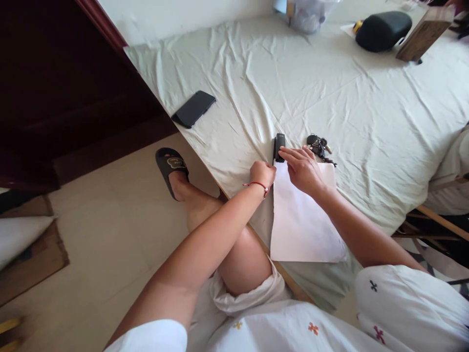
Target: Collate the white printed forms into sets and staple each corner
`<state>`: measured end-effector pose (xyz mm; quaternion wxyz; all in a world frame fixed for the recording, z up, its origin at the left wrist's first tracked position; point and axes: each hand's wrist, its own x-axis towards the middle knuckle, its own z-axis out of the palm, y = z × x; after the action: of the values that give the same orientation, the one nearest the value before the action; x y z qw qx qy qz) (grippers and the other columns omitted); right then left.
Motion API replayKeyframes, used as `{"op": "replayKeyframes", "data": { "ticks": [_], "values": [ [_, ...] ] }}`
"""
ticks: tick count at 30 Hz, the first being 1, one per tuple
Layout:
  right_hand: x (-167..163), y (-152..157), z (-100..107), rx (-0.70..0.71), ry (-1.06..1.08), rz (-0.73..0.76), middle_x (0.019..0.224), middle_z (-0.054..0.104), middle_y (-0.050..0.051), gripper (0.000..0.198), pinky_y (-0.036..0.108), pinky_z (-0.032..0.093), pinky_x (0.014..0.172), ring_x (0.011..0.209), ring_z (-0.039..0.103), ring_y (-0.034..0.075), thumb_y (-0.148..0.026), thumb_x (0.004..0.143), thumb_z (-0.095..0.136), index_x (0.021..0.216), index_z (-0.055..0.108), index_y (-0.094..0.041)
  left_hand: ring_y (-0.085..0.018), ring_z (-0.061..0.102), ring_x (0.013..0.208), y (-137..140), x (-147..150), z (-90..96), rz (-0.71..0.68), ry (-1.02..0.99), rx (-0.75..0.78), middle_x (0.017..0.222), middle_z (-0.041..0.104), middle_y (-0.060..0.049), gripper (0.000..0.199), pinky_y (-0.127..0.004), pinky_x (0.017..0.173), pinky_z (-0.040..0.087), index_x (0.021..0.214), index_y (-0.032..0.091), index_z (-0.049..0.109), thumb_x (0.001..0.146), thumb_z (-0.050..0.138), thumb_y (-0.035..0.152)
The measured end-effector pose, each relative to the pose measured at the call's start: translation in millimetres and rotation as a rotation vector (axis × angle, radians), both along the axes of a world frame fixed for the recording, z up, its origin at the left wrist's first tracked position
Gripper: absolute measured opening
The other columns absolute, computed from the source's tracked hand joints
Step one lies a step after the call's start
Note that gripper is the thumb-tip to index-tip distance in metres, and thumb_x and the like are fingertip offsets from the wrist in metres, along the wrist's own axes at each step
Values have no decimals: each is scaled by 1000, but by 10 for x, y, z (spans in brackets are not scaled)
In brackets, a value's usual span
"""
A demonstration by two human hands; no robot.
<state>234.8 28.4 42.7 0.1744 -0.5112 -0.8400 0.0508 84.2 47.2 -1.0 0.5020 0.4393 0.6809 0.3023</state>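
A stack of white paper sheets (304,225) lies on the cloth-covered table in front of me. At its top left corner is a black stapler (279,142), its lower end over the paper's edge. My left hand (263,174), with a red string bracelet at the wrist, is closed on the left edge of the paper just below the stapler. My right hand (306,170) lies over the top of the paper, its fingers stretched out and their tips resting on the lower end of the stapler. The fingers of my left hand are partly hidden.
A bunch of keys (318,144) lies just beyond the paper. A black phone in a case (194,108) is near the table's left edge. Farther back are a clear plastic container (308,14), a black rounded case (383,31) and a wooden block (425,35).
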Motion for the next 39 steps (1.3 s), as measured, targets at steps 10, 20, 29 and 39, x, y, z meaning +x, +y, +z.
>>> {"op": "replayKeyframes", "data": {
  "ticks": [10,20,29,39],
  "values": [
    [994,-738,-209,-28,322,-671,132,64,19,50,50,59,90,107,70,30,-50,95,50,134,60,-19,-5,36,40,-196,-124,149,-103,-324,-59,48,42,6,23,-22,45,23,57,15,58,79,62,8],
    [1263,-1061,-302,-337,715,-759,105,75,9,69,40,59,79,82,69,21,-66,81,72,135,58,-25,-3,43,43,-197,-279,363,-206,-820,54,54,54,7,18,-18,44,29,75,15,70,70,84,24],
    [814,-850,-168,-408,1108,-507,83,70,0,33,26,50,65,70,60,13,-51,75,85,92,73,-25,-8,55,61,-2,-567,236,301,-941,292,65,63,8,29,-20,60,43,78,20,66,62,88,32],
    [622,-556,-568,-193,947,-504,75,60,0,35,26,39,57,64,49,14,-57,86,70,96,68,-24,-32,75,99,-73,-580,194,104,-866,-27,77,77,-9,39,-42,94,57,76,14,70,47,93,27]
  ]
}}
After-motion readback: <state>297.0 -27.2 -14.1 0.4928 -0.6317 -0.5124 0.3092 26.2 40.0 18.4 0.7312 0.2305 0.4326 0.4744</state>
